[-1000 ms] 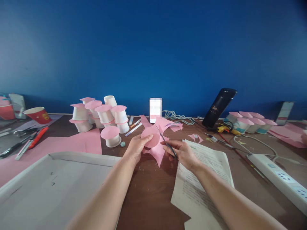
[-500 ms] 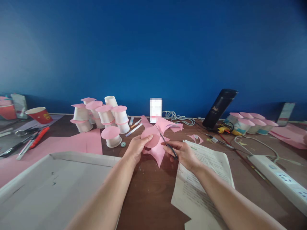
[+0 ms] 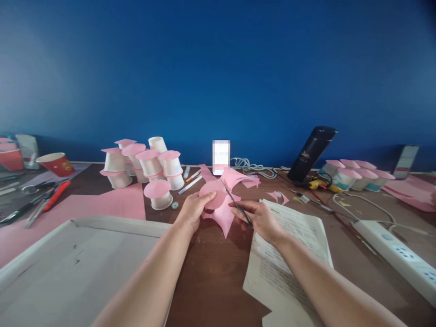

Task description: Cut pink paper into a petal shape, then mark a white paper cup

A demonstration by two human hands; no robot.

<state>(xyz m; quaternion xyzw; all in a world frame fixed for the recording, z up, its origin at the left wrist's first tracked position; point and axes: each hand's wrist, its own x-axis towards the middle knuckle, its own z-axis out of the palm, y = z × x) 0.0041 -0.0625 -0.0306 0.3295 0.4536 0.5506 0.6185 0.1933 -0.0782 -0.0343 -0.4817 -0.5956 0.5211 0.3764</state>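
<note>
Between thumb and fingers, my left hand (image 3: 195, 210) grips a round pink paper disc (image 3: 218, 193) above the middle of the table. My right hand (image 3: 257, 218) is closed on dark scissors (image 3: 242, 211), whose blades reach the disc's right edge. Pink paper offcuts (image 3: 225, 220) lie under and behind the disc. To the left, white paper cups (image 3: 146, 165) are stacked with pink paper pieces between and on top of them. One more cup (image 3: 161, 200) with a pink disc on it stands in front of the stack.
A white tray (image 3: 119, 227) lies front left, printed sheets (image 3: 272, 272) under my right forearm. A phone (image 3: 221, 156) stands at the wall. Rightward are a black flask (image 3: 311, 154), more covered cups (image 3: 364, 177) and a power strip (image 3: 398, 254). A red cup (image 3: 59, 165) stands left.
The pink disc has shifted very slightly to the left in my left hand. Both hands are otherwise almost where they were, with the scissors still at the disc's edge.
</note>
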